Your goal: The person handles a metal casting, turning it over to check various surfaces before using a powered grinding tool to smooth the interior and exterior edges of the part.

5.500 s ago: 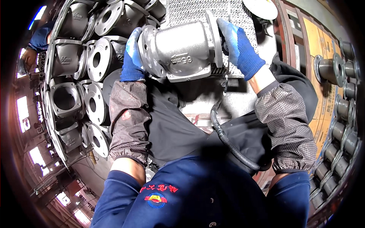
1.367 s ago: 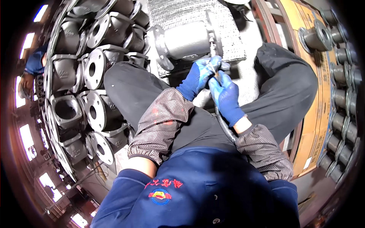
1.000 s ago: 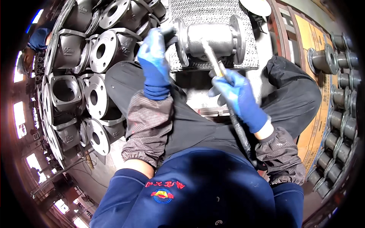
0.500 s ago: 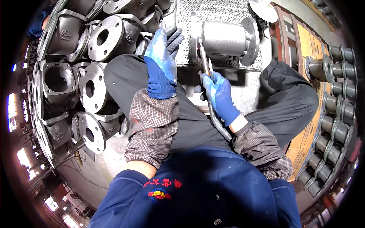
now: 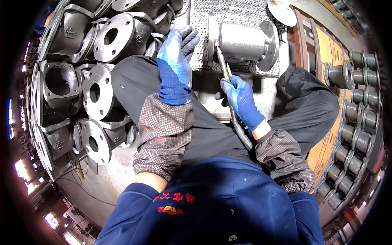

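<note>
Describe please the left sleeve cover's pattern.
Left sleeve cover: fine pale grid on dark brownish-grey; head view.

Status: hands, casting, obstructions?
Right hand: grip closed on hose-fed tool, tip at left flange of flanged casting. Left hand open, empty. Casting on textured mat. No obstruction visible.

The hose [image 5: 239, 130] is partly hidden — lost at the right sleeve [image 5: 281, 161].

The silvery-grey tabletop [image 5: 245, 10] before me was covered in a raised lattice-like pattern; on it a grey cast-metal cylinder with round end flanges [image 5: 241, 41] lay crosswise near its front edge.
</note>
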`<action>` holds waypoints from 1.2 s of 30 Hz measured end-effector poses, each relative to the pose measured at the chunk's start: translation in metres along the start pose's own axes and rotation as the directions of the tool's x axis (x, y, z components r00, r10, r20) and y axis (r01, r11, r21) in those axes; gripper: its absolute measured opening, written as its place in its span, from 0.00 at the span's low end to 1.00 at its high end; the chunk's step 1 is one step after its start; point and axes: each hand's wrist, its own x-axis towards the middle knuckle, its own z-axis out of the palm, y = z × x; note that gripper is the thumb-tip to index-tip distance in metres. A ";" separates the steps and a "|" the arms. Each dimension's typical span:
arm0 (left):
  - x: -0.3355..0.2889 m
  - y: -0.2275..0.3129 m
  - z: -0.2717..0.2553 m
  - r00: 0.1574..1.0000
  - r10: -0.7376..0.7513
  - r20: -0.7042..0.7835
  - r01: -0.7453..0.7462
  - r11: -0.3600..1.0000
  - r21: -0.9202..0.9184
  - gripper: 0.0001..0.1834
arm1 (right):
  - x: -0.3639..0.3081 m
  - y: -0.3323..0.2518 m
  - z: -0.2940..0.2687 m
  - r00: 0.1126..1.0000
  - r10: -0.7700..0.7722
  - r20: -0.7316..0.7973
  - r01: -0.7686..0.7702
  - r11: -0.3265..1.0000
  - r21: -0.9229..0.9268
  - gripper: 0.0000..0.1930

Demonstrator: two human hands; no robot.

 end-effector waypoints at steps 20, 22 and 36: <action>0.075 -0.092 -0.002 0.984 0.069 0.165 -0.103 0.973 0.208 0.29 | 0.052 -0.074 -0.140 0.823 -0.321 -0.469 0.341 0.939 -0.044 0.15; 0.057 -0.085 0.033 0.977 -0.107 0.184 0.086 0.989 0.120 0.29 | 0.089 -0.031 -0.162 0.848 -0.260 -0.462 0.277 0.960 -0.032 0.16; 0.000 -0.017 0.039 0.944 0.255 0.212 -0.302 0.923 0.237 0.34 | 0.090 -0.042 -0.115 0.957 0.070 -0.280 0.031 0.939 0.342 0.15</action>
